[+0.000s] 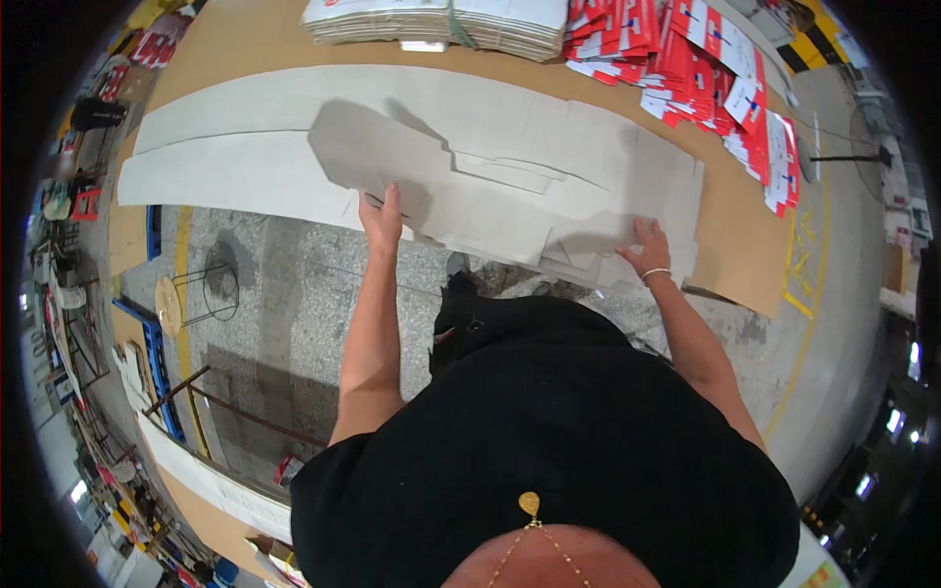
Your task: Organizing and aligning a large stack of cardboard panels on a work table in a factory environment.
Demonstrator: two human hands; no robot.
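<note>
A flat, grey die-cut cardboard blank with folding flaps lies over pale cardboard sheets on the worktable. My left hand grips its near edge, thumb on top and fingers underneath. That left end looks slightly raised and casts a shadow on the sheet below. Toward the other end of the blank, my right hand is spread with fingers apart, over or lightly on the cardboard. Beneath everything, the long pale cardboard sheet stretches across the table's near side.
A strapped stack of flat cardboard sits at the far edge. Many red and white packets are piled at the far right on the brown tabletop. A round stool and a blue frame stand to the left.
</note>
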